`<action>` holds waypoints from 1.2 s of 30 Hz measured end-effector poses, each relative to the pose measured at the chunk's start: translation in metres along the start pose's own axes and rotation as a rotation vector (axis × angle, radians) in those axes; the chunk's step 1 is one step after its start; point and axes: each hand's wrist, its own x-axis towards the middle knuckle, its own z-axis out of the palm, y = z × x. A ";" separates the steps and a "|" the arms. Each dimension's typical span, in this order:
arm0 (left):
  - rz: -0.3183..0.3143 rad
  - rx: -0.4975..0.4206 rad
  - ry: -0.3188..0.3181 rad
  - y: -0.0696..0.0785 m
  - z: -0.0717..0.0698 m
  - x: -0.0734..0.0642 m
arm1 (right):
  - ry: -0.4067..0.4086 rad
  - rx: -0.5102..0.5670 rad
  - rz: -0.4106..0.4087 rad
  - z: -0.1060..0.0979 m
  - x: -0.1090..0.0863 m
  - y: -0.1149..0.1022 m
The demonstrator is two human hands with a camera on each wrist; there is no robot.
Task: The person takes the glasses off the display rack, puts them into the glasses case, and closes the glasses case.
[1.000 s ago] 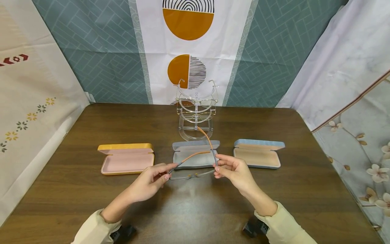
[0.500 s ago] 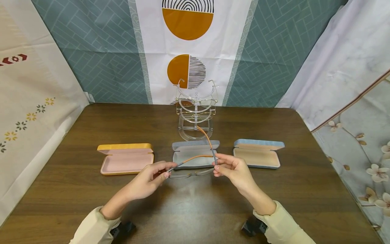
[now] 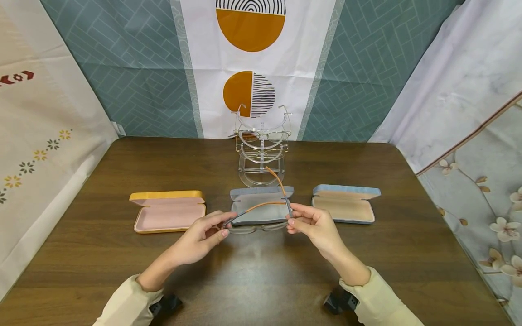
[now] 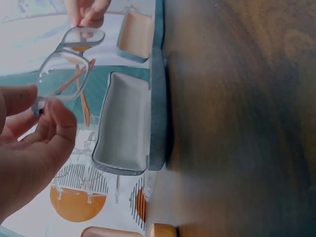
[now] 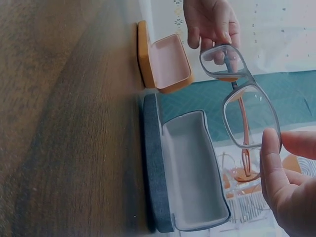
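Observation:
A pair of eyeglasses (image 3: 256,228) with a grey frame and orange temple tips is held above the table, both temples unfolded and pointing away from the person. My left hand (image 3: 198,240) pinches the frame's left corner by the hinge. At the opposite corner, my right hand (image 3: 315,229) grips the frame between thumb and fingers. Just beyond the lenses lies a grey glasses case (image 3: 262,194), open and with a bare lining; the temples overlap it in the head view. Both clear lenses (image 5: 249,116) show in the right wrist view.
An open yellow case (image 3: 167,196) with pink lining stands at left, an open blue case (image 3: 346,192) with beige lining at right. Behind the grey case rises a clear display stand (image 3: 261,183) bearing thin wire-rimmed glasses (image 3: 278,137). Patterned cloths hang around the table (image 3: 261,280).
The eyeglasses have risen slightly and tilted, so the lenses show more in the head view. Their left temple dipped, then came back up. Both hands keep their hold.

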 end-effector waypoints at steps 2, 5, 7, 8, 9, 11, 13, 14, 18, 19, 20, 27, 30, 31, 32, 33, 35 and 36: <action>-0.018 0.000 0.051 -0.001 0.001 0.000 | 0.003 -0.005 -0.002 0.000 0.000 0.000; -0.063 -0.013 0.114 -0.001 0.003 0.001 | 0.008 -0.016 -0.003 0.001 0.001 0.000; -0.085 -0.024 0.134 -0.001 0.003 0.001 | 0.011 -0.021 -0.001 0.001 0.001 -0.001; -0.092 -0.025 0.139 -0.001 0.003 0.000 | 0.012 -0.024 -0.001 0.002 0.001 -0.001; -0.097 -0.023 0.142 -0.001 0.003 0.000 | 0.014 -0.026 0.000 0.002 0.001 -0.001; -0.098 -0.015 0.144 -0.002 0.003 0.000 | 0.017 -0.028 0.002 0.002 0.001 -0.001; -0.093 0.002 0.147 -0.002 0.004 0.001 | 0.022 -0.028 0.004 0.002 0.002 -0.001; -0.089 0.011 0.149 -0.003 0.004 0.001 | 0.026 -0.030 0.005 0.002 0.002 -0.001; -0.078 0.043 0.155 -0.003 0.004 0.005 | 0.045 -0.034 0.010 0.002 0.004 -0.001; -0.081 0.050 0.156 -0.003 0.004 0.006 | 0.050 -0.036 0.011 0.001 0.005 -0.001; -0.084 0.053 0.156 -0.003 0.004 0.007 | 0.054 -0.040 0.012 0.001 0.005 -0.001; -0.112 0.062 0.146 -0.002 0.004 0.010 | 0.066 -0.094 0.012 0.000 0.006 -0.002; -0.113 0.053 0.141 -0.002 0.004 0.009 | 0.072 -0.117 0.008 0.000 0.007 -0.002; -0.114 0.047 0.141 -0.001 0.004 0.009 | 0.072 -0.119 0.009 0.000 0.006 -0.002; -0.114 0.041 0.141 0.000 0.004 0.009 | 0.071 -0.123 0.011 0.000 0.006 -0.002; -0.112 0.036 0.142 0.000 0.004 0.009 | 0.069 -0.126 0.012 0.000 0.006 -0.002; -0.111 0.023 0.147 0.002 0.004 0.010 | 0.060 -0.129 0.017 0.000 0.006 -0.002; -0.107 0.016 0.151 0.003 0.004 0.009 | 0.055 -0.127 0.022 0.000 0.006 -0.002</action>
